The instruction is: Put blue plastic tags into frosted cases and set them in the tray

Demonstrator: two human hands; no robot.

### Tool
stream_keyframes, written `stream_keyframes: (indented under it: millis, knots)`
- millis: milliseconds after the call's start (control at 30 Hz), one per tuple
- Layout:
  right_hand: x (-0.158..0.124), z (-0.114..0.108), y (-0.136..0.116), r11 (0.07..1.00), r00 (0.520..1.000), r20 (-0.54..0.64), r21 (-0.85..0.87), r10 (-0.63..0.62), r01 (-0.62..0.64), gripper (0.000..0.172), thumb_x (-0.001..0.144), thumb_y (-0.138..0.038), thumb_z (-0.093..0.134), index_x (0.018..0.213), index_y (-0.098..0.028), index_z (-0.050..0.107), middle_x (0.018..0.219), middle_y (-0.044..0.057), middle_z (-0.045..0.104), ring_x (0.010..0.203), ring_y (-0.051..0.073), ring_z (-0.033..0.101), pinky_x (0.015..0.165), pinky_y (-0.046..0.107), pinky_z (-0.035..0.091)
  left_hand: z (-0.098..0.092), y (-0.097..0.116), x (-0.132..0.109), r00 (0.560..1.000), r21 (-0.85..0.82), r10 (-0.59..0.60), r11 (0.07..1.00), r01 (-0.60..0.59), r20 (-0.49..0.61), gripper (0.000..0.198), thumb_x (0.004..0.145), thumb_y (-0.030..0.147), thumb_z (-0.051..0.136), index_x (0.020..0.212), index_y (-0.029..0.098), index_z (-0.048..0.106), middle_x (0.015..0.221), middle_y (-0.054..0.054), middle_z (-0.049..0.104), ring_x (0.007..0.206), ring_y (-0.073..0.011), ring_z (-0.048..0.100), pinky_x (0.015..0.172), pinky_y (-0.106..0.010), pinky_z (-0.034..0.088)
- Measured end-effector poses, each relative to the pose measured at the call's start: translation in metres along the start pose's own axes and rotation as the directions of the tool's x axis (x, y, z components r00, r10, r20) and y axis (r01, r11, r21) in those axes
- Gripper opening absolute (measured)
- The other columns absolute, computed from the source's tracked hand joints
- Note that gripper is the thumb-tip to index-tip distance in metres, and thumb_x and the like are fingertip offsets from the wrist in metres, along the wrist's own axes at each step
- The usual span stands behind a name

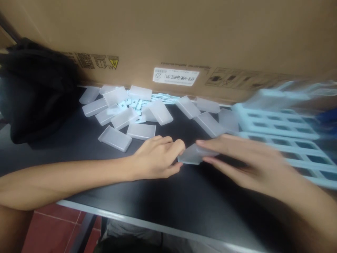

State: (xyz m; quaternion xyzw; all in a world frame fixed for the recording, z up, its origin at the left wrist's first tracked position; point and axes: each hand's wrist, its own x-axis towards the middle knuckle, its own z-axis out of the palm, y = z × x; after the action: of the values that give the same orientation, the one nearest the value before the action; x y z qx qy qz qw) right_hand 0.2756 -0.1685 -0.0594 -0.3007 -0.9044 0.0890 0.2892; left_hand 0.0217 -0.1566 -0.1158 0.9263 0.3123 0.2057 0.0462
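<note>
A translucent plastic sleeve-like case is held between my two hands, just above the black table. My right hand, blurred by motion, pinches its right end between thumb and fingers. At the left end, the curled fingers and thumb of my left hand close on the case's edge; whether they also hold something small is hidden. Several similar cases lie loosely behind my hands. Among them is a pile of small light-blue flat pieces, some with holes.
Light-blue trays with rectangular openings stand at the right, with blurred clear plastic behind. A black cloth or bag lies at the left. A large cardboard box walls off the back of the black table.
</note>
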Motion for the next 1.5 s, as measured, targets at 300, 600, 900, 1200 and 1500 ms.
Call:
stream_keyframes:
  millis: [300,600,900,1200,1500]
  knots:
    - [-0.001,0.000,0.000,1.000,0.999,0.034,-0.031,0.005,-0.004,0.061,0.098,-0.017,0.064,0.152,-0.046,0.057,0.108,0.000,0.080,0.084,0.020,0.077,0.073,0.034,0.064,0.001,-0.001,-0.001,1.000,-0.011,-0.002,1.000,0.002,0.004,0.021,0.095,0.033,0.062,0.104,0.021,0.047,0.086,0.000,0.067,0.080,-0.0201,0.068,0.073,-0.034,0.049]
    - [0.002,-0.001,-0.007,0.999,1.000,0.020,0.033,0.000,-0.001,0.050,0.097,-0.015,0.064,0.140,-0.038,0.068,0.105,0.000,0.081,0.082,0.019,0.078,0.070,0.032,0.065,-0.002,-0.001,0.000,1.000,-0.056,-0.004,0.998,0.004,0.003,0.027,0.094,0.036,0.067,0.105,0.021,0.048,0.095,-0.003,0.071,0.086,-0.0220,0.070,0.076,-0.035,0.052]
    - [0.000,0.003,-0.004,0.982,0.945,-0.321,0.190,0.062,0.000,0.040,0.089,-0.016,0.074,0.124,-0.037,0.070,0.095,0.002,0.076,0.081,0.020,0.072,0.056,0.029,0.056,0.004,-0.004,-0.005,0.939,-0.466,-0.040,0.875,-0.133,-0.342,0.044,0.092,0.034,0.074,0.118,0.024,0.040,0.111,-0.007,0.071,0.095,-0.0205,0.072,0.079,-0.035,0.058]
    - [0.045,0.003,0.037,0.961,0.977,-0.045,0.196,0.209,-0.197,0.029,0.104,-0.046,0.054,0.112,-0.024,0.070,0.103,0.007,0.076,0.091,0.022,0.074,0.083,0.036,0.059,0.003,-0.006,-0.001,0.881,-0.687,-0.111,0.673,-0.274,-0.460,0.052,0.084,0.016,0.077,0.116,0.024,0.037,0.109,-0.008,0.070,0.094,-0.0171,0.070,0.085,-0.034,0.058]
    - [0.148,0.057,0.091,0.798,0.900,0.260,-0.587,0.350,-0.141,0.028,0.095,-0.015,0.048,0.116,-0.014,0.066,0.116,0.018,0.073,0.108,0.030,0.066,0.082,0.037,0.050,0.005,-0.007,0.003,0.833,-0.629,0.003,0.655,-0.420,-0.553,0.051,0.082,0.013,0.081,0.120,0.023,0.049,0.107,-0.008,0.073,0.096,-0.0199,0.074,0.082,-0.032,0.060]
